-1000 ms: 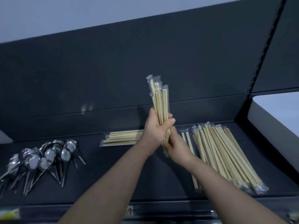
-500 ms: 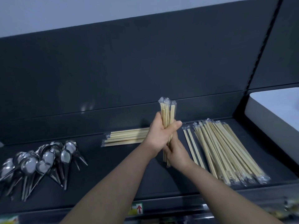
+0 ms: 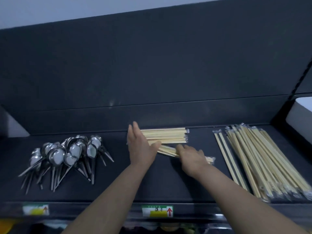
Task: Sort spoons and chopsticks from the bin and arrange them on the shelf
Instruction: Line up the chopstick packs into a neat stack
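half a second ago both hands held the bundle of chopsticks (image 3: 167,151) standing up in the air. now it lies slanted on the dark shelf (image 3: 160,186), just in front of the flat stack of chopsticks (image 3: 165,135) at the back. the left hand (image 3: 141,147) has straight fingers and touches the left end of that stack. the right hand (image 3: 192,157) lies on top of the bundle; i cannot tell if it grips it. the hands are apart now. the spoons (image 3: 67,154) sit in a heap on the left. the big pile of chopsticks (image 3: 263,161) lies on the right.
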`<state>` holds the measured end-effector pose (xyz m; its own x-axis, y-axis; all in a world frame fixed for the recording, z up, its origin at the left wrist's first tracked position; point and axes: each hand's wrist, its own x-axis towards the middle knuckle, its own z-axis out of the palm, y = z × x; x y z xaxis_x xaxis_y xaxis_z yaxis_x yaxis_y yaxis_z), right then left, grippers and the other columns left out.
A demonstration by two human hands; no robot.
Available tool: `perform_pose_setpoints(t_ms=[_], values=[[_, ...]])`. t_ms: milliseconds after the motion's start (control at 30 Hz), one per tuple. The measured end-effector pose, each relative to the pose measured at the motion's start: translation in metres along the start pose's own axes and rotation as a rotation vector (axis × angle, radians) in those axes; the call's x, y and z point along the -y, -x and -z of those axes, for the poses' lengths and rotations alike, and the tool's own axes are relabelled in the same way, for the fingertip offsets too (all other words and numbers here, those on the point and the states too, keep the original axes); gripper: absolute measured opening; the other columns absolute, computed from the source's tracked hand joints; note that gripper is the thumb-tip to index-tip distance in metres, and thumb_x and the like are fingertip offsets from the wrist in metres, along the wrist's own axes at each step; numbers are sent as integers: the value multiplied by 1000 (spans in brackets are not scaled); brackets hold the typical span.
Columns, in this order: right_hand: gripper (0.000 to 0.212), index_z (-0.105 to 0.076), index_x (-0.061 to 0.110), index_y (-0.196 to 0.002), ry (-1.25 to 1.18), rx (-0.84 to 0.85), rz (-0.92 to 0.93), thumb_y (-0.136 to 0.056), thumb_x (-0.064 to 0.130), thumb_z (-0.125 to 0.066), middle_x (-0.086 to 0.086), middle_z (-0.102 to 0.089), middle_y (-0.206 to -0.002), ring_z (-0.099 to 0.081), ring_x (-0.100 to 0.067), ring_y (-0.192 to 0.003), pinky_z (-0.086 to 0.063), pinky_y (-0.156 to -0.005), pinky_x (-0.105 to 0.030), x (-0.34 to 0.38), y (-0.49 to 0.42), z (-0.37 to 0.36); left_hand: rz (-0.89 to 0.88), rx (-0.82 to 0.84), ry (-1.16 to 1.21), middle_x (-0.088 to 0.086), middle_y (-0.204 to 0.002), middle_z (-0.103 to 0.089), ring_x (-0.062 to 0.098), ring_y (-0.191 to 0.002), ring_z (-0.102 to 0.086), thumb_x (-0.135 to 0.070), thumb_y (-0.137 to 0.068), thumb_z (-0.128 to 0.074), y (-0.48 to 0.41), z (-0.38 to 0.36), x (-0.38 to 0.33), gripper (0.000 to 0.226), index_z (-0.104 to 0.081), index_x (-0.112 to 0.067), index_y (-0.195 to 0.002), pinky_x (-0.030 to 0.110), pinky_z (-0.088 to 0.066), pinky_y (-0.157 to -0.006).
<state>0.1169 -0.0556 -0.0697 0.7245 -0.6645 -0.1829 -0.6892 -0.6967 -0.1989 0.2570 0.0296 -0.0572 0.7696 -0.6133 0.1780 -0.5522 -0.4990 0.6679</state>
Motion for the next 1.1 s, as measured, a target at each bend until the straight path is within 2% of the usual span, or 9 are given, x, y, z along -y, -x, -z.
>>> perform_pose_setpoints(t_ms=[100, 167, 267, 333, 433, 733, 867, 967, 1100], values=[[44, -40, 20, -127, 95, -30, 63, -86, 4, -49, -5, -51, -121, -45, -25, -116, -32, -93, -41, 16, -9, -8, -367, 264, -466, 0, -158, -23, 17, -147, -13, -50, -87, -61, 2, 4, 33, 72, -32, -23, -148, 44, -3, -119], [41, -41, 23, -129, 84, -62, 103, -91, 17, -54, -2, -50, -124, -44, -23, -119, -32, -94, -40, 21, -17, -15, -426, 415, -573, -5, -157, -25, 13, -147, -13, -47, -94, -53, 4, 4, 46, 61, -33, -26, -147, 46, 2, -120], [61, -36, 30, -143, -69, -5, 143, -88, 41, -62, 3, -43, -134, -35, -19, -128, -26, -106, -40, 17, -19, -24, -421, 492, -545, -6, -156, -29, 13, -145, -19, -37, -99, -47, 7, 3, 64, 55, -28, -26, -150, 42, 0, -121], [72, -31, 32, -147, -86, -14, 170, -86, 49, -64, 5, -36, -143, -27, -16, -136, -12, -116, -41, 11, -13, -25, -432, 497, -495, -7, -154, -32, 13, -142, -26, -40, -98, -48, 8, 2, 71, 57, -28, -25, -150, 42, -3, -121], [69, -26, 31, -150, -37, -90, 131, -91, 50, -56, 8, -25, -154, -11, -13, -145, 3, -117, -48, 1, -2, -30, -481, 487, -440, -7, -154, -32, 12, -141, -27, -50, -94, -51, 7, 0, 72, 66, -28, -24, -151, 42, -6, -121], [42, -35, 33, -145, -38, -219, -18, -104, 32, -35, 3, -32, -153, -17, -15, -146, 2, -117, -48, 14, -22, -43, -442, 375, -463, -7, -155, -32, 14, -145, -20, -32, -103, -42, -9, -13, 77, 49, -31, -26, -150, 43, -6, -121], [44, -23, 35, -150, 42, -218, -91, -105, 34, -27, -4, -5, -161, 5, -22, -148, 7, -115, -55, 20, -36, -46, -425, 293, -564, 3, -162, -9, 26, -149, 1, -21, -103, -39, -21, -21, 83, 52, -22, -29, -152, 55, 0, -118], [50, -10, 39, -151, 40, -196, -158, -105, 29, -26, -6, 11, -161, 19, -30, -146, 10, -113, -58, 19, -37, -52, -267, 246, -523, 7, -162, 7, 34, -147, 12, -39, -102, -37, -25, -23, 85, 59, -11, -29, -154, 57, 6, -115], [63, -3, 39, -152, -42, -147, -205, -99, 15, -28, -7, 15, -160, 20, -39, -143, 7, -115, -57, 20, -45, -50, -158, 311, -440, 8, -161, 15, 35, -147, 13, -46, -100, -35, -28, -26, 85, 66, -7, -22, -155, 52, 1, -120]])
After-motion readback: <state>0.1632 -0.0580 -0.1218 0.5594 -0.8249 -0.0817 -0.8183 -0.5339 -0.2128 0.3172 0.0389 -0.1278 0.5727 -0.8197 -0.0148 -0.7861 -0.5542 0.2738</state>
